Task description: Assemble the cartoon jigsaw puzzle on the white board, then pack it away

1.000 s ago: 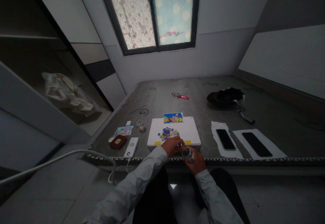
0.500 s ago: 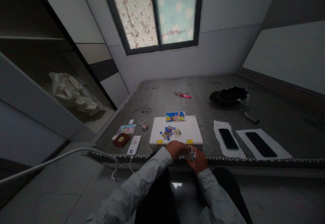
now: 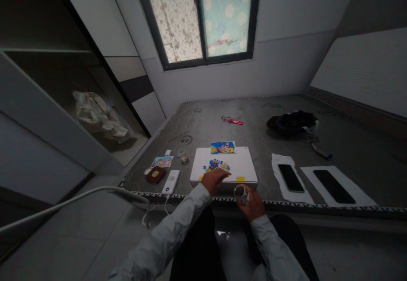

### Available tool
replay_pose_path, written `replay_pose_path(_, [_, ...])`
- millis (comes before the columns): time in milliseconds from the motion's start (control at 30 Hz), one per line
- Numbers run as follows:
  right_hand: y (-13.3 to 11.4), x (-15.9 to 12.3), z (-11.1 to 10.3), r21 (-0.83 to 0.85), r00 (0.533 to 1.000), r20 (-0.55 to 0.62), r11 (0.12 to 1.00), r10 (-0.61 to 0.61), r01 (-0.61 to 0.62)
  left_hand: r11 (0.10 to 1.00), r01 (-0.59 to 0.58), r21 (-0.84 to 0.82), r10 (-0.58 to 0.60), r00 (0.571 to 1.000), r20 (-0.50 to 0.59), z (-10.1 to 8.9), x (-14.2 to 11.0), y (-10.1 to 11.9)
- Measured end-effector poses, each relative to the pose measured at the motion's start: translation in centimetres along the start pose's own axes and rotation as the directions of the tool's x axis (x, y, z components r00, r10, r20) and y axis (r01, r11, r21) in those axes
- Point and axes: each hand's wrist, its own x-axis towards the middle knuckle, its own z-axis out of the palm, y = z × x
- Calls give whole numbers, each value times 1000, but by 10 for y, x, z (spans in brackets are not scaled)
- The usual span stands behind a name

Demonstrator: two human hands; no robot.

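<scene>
My right hand is wrapped round a small clear jar at the near edge of the grey bed surface. My left hand rests on the front of a white board, fingers reaching toward a small heap of blue and coloured puzzle pieces; its fingertips are too small to read. A colourful picture card lies just behind the board.
Left of the board lie a white power bank, a dark red case, a small card and a little jar. Two phones lie on white paper at right. A black cap and red wrapper lie farther back.
My left hand has left the jar's mouth and moved forward onto the board near the puzzle pieces. My right hand keeps hold of the jar. The view has shifted slightly.
</scene>
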Motion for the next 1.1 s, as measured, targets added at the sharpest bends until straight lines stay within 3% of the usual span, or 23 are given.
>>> replay_pose_path(67, [2, -1, 1, -1, 1000, 5, 1000, -3, 3, 976, 198, 87, -198, 980, -11, -11, 3, -25])
replay_pose_path(133, [3, -2, 3, -7, 1000, 10, 1000, -14, 14, 914, 357, 192, -373, 926, 52, -19, 5, -52])
replay_pose_path(233, [3, -3, 5, -13, 1000, 24, 1000, -18, 19, 885, 405, 231, -429, 901, 65, -22, 5, -87])
replay_pose_path(333, [1, -3, 6, -1, 999, 47, 1000, 5, -5, 880, 416, 231, -438, 897, 53, -19, 2, -104])
replay_pose_path(700, [4, -6, 9, -4, 999, 44, 1000, 19, -19, 876, 466, 126, -477, 876, 71, -21, 10, -119])
replay_pose_path(900, [3, -7, 9, -7, 998, 53, 999, 35, -35, 863, 503, 40, -504, 863, 27, -24, 4, -122])
replay_pose_path(1100, [3, -5, 7, 2, 999, 48, 1000, 19, -19, 867, 491, -82, -487, 871, 65, -15, 1, -118])
